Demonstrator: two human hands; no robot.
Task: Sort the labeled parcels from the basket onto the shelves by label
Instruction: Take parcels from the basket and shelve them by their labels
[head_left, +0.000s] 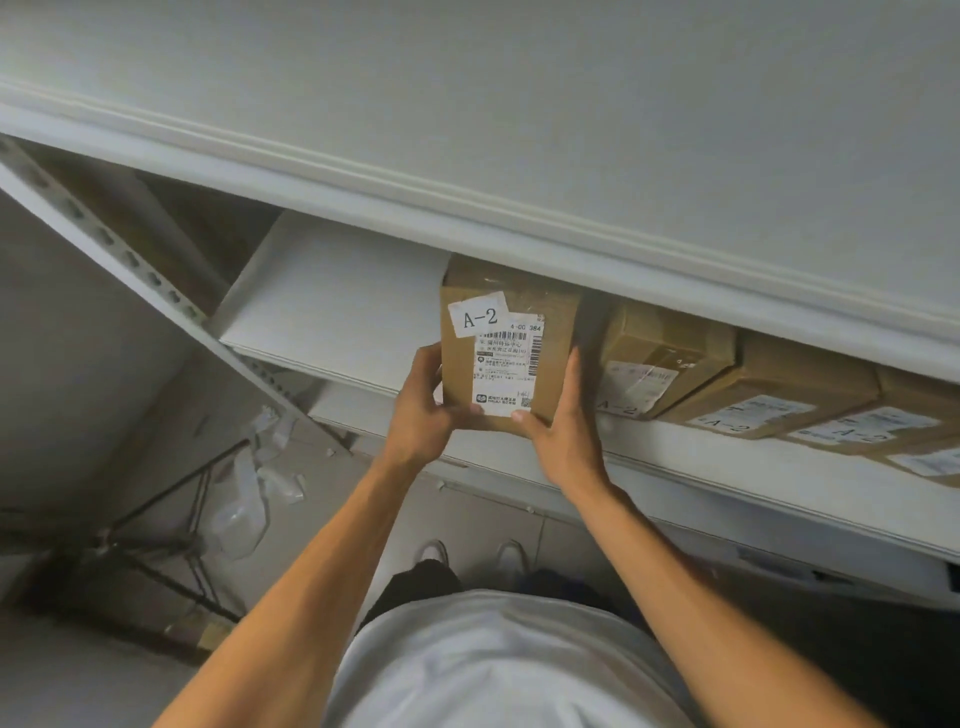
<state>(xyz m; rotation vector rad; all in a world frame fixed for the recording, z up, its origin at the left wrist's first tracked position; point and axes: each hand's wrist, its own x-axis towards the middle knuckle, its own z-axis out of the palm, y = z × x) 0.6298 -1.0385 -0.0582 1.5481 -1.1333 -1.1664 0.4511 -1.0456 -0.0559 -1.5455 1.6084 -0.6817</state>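
**A-2 parcel at the shelf edge**

White metal shelving (519, 156) fills the upper frame, its top board slanting from upper left to right. On the lower shelf (332, 306), right of centre, a row of brown boxes (769, 384) lies with A-2 stickers showing. Centre frame: a cardboard parcel (506, 353) marked A-2, held at the shelf's front edge, just left of that row. Left hand (418, 410) grips its left side, fingers curled round the edge. Right hand (563, 421) clasps the right side, thumb on the shipping label.
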